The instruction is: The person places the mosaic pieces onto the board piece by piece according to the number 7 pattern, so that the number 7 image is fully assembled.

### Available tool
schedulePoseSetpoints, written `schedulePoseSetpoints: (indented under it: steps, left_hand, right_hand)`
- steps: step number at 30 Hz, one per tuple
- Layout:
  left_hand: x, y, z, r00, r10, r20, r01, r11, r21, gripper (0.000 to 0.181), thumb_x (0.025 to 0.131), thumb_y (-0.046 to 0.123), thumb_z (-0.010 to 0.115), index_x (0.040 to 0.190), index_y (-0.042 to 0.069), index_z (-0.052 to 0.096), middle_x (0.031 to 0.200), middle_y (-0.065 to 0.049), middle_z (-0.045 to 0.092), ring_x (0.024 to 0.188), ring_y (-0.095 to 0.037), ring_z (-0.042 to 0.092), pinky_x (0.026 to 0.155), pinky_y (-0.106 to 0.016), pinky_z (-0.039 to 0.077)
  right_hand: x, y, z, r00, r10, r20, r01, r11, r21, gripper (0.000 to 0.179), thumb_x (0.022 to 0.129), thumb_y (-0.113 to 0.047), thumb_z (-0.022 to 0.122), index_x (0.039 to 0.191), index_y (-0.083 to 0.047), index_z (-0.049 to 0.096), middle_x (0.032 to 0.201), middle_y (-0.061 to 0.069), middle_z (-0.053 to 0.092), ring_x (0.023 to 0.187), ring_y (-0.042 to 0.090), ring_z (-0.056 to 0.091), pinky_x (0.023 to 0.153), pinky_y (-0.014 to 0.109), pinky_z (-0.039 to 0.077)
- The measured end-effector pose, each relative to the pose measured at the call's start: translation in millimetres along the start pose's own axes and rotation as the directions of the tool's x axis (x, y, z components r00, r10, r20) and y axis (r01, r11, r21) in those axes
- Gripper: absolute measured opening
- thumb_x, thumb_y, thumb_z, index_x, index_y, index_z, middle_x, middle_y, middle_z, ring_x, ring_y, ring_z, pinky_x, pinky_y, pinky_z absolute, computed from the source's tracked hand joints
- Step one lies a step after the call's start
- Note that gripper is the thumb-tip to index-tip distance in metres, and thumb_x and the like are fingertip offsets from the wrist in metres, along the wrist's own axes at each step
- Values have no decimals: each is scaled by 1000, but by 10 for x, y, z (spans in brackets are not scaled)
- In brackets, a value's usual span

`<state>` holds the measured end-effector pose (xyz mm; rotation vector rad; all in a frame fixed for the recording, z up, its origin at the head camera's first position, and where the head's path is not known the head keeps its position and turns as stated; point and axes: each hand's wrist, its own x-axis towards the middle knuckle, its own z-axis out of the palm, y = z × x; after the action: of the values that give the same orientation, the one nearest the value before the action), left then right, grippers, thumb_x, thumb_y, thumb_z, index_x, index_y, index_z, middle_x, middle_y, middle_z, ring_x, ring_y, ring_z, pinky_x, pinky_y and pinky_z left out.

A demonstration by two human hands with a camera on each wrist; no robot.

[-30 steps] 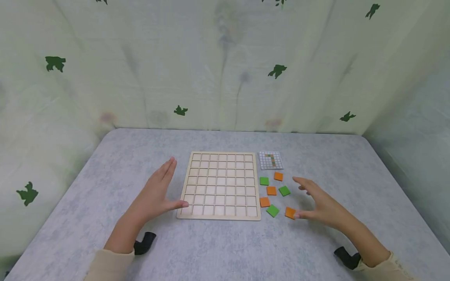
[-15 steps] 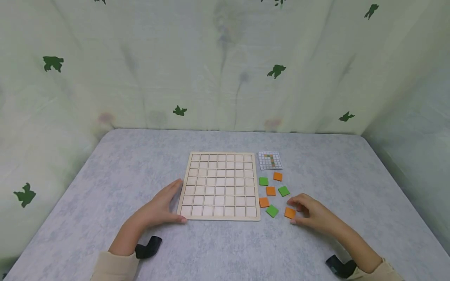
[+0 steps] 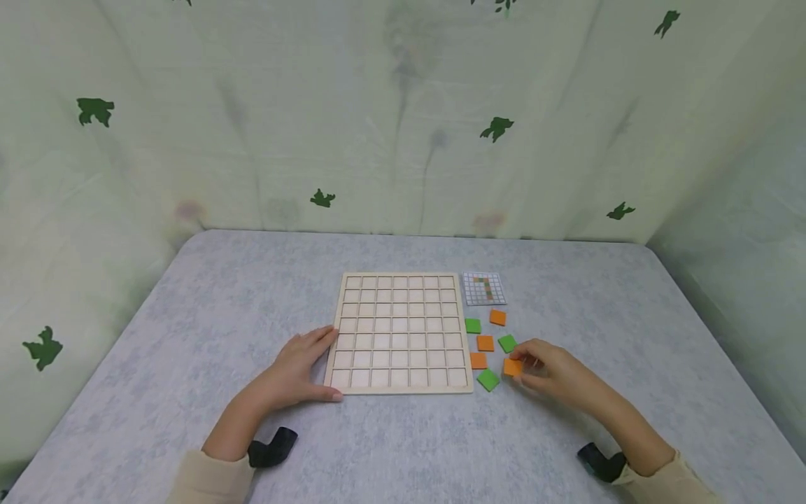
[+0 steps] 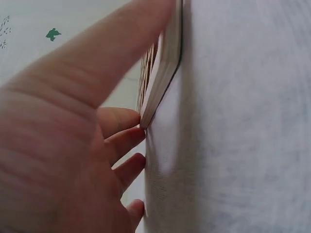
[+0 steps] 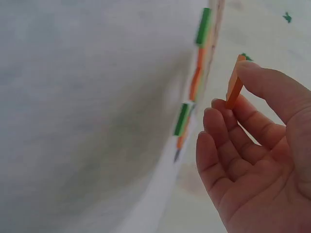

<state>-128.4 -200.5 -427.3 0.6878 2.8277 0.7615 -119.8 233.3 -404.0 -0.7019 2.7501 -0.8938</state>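
"Pale cloth backdrop (image 3: 378,105), grey-blue table (image 3: 403,448) on my feed. What's the R hand (image 3: 557,367) got?"

"Pinching one orange tile (image 5: 235,85) btwn thumb & fingertips, held off the tabletop. Loose tiles (image 3: 485,343) just left of the grip, grid board (image 3: 399,341) past them, pattern card (image 3: 483,288) beyond, farther from me."

"Handling?"

"Prob. light & stiff, maybe a bit slick; doubt it's fragile. Thin, so I'd hold opp. edges, w/ the flat faces free."

"Pose?"

"R forearm angles in from lower right, hand low, spare fingers loosely bent. L hand (image 3: 291,371)'s spread across the board from the grip: fingertips on its left edge, thumb at the near corner."
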Motion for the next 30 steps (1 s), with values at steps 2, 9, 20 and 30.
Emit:
schedulePoseSetpoints:
  steps: [2,9,20,30]
  left_hand:
    - [10,5,-27,1000,-12,17,12,1000,-22,104,63,56,72,139,-1,30,142,-18,27,129,-35,21,102,-52,11]
    - [98,-68,-136,995,-48,84,61,985,-161,94,68,42,75,139,1,30,140,-19,27,128,-39,19,98,-55,21]
    - [127,-198,-85,997,-22,80,42,963,-265,98,68,41,75,142,4,24,144,-18,19,131,-38,10,99,-57,15]
    - [101,-214,-72,999,-5,54,19,964,-266,97,68,41,75,142,3,25,144,-18,21,130,-39,12,98,-58,14]
  right_hand:
    - [66,-67,-41,999,-48,-21,48,999,6,24,80,-14,68,102,-10,59,94,-6,57,80,11,52,71,29,47]
    - [423,-351,-147,977,-180,-113,190,978,83,27,81,-11,68,106,-8,60,100,-2,57,87,23,53,75,39,46]
    - [1261,-702,25,965,-179,-192,228,933,279,30,84,-20,64,112,-10,61,107,0,57,92,14,53,82,35,44]
    - [1962,-778,483,987,-67,-146,113,935,336,30,86,-16,62,113,-5,59,106,4,58,92,15,53,78,25,44]
